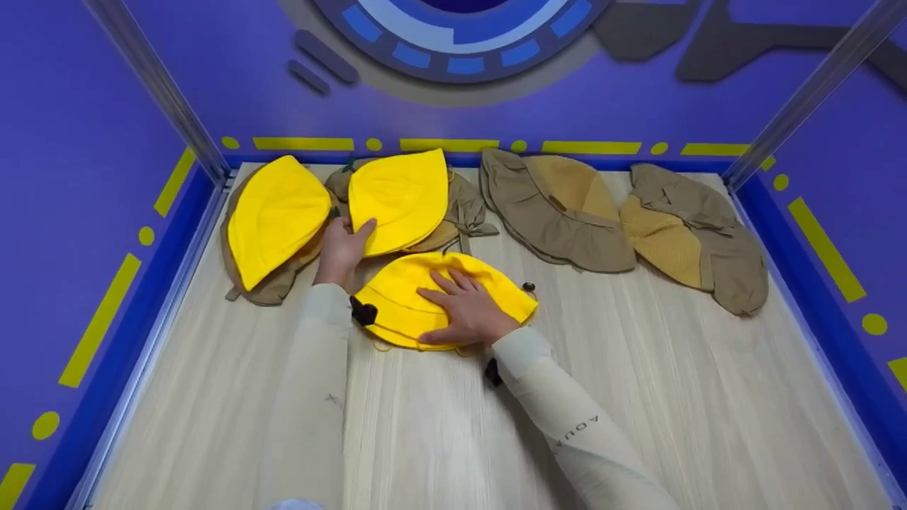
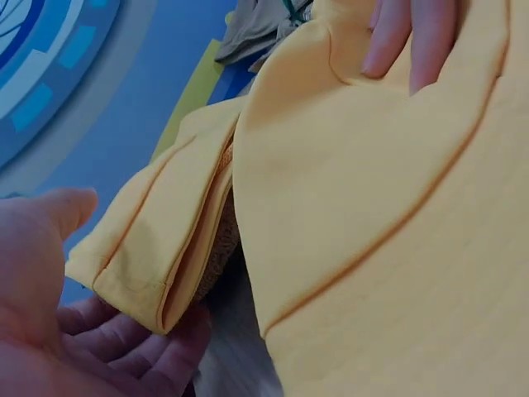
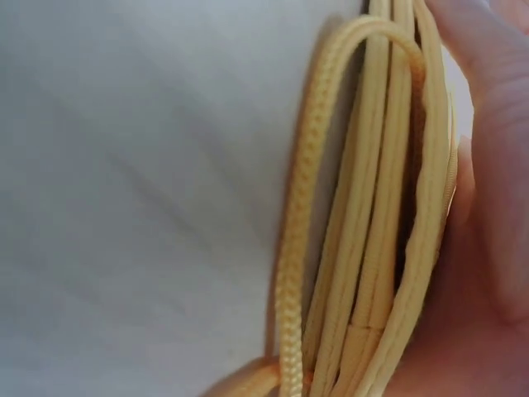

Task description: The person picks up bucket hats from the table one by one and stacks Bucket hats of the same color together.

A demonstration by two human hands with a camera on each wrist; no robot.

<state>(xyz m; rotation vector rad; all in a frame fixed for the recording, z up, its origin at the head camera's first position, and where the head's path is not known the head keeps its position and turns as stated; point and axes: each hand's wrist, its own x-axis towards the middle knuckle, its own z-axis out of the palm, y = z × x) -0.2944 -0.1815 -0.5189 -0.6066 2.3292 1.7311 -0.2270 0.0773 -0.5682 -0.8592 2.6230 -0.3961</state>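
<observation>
A folded yellow bucket hat (image 1: 397, 273) lies at the front middle, its cord toggle (image 1: 529, 287) sticking out at the right. My right hand (image 1: 468, 308) rests on top of it with fingers spread. In the right wrist view, its layered brim edges (image 3: 388, 207) and a looped cord (image 3: 302, 182) show beside that hand. My left hand (image 1: 342, 251) is at the lower left corner of another yellow hat (image 1: 400, 198) behind. In the left wrist view, its fingers (image 2: 178, 351) lie under that hat's folded corner (image 2: 140, 273), and the thumb stands off it.
At the back left, a third yellow hat (image 1: 280, 216) lies over a brown hat (image 1: 269, 292). Brown fabric with a tie (image 1: 471, 209) shows from under the middle hat. Two brown-and-tan hats (image 1: 567, 212) lie at the back right. Blue panels (image 1: 460, 113) wall the wooden table (image 1: 638, 397).
</observation>
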